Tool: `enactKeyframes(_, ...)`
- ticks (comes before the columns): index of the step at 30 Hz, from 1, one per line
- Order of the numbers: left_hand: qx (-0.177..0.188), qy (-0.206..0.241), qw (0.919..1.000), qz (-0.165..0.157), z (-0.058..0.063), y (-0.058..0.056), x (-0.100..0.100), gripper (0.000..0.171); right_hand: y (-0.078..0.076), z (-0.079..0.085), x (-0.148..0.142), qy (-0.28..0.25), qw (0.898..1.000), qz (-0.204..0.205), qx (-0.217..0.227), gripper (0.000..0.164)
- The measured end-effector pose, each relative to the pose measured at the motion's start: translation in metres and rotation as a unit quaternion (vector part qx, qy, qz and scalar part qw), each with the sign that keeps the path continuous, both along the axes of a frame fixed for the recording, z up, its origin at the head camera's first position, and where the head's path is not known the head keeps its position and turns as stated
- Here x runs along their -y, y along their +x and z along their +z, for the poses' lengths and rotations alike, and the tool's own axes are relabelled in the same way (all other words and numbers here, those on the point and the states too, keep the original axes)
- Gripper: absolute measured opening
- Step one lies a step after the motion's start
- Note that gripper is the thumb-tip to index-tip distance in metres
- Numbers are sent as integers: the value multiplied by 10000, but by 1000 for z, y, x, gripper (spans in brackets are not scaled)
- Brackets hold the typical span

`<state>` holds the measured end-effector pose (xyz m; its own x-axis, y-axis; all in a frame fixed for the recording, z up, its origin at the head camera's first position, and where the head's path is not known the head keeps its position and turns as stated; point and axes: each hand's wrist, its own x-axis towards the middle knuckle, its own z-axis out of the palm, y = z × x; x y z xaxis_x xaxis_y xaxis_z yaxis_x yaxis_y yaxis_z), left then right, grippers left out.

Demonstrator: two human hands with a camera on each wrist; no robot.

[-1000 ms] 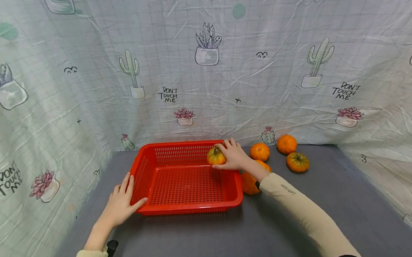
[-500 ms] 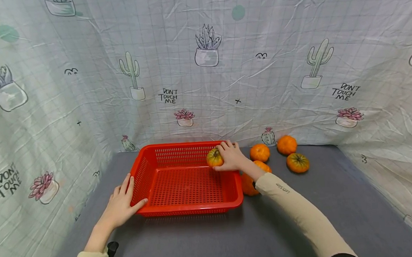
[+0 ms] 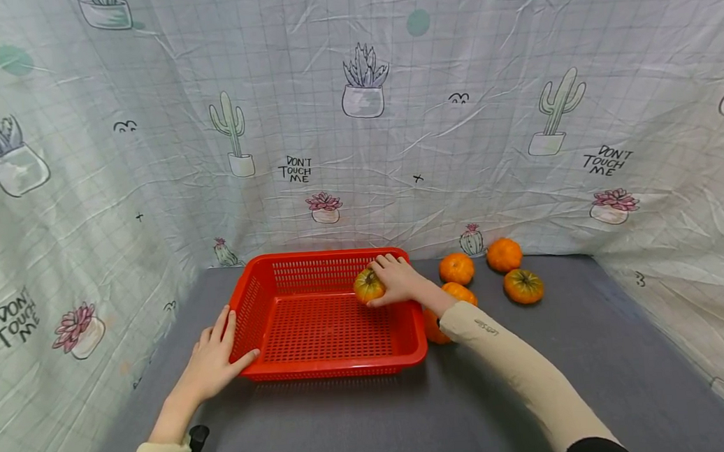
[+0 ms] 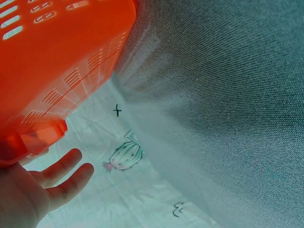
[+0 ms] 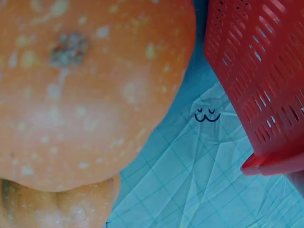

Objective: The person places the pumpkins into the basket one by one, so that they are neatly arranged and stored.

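Note:
A small green-and-orange pumpkin is gripped by my right hand, inside the right part of a red plastic basket. Its dark stem faces the fingers, and the palm hides its right side. My left hand rests on the basket's left rim near the front corner, thumb over the front edge. In the left wrist view, that hand's fingers lie straight and spread outside the basket wall. The right wrist view shows only a sliver of hand at the basket's lip.
Right of the basket lie two orange pumpkins, partly behind the right forearm. Farther back are more: one orange pumpkin, another in the corner, and a greenish one. A printed cloth hangs behind the grey table.
My right hand has moved slightly left, carrying the pumpkin further over the basket. The left hand has stayed on the rim, and the basket has not moved.

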<state>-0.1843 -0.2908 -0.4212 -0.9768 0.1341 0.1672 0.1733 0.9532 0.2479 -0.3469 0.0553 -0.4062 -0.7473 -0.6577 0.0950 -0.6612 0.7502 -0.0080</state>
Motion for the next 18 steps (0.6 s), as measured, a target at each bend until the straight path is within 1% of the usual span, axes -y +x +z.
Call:
enactKeyframes(7, 2, 39, 10000, 9, -1, 0, 1, 88, -2, -3, 6, 483, 9984, -136, 267, 80)
enactKeyframes(18, -28, 54, 10000, -6, -1, 0, 1, 88, -6, -7, 9, 1039, 9942, -250, 138, 82)
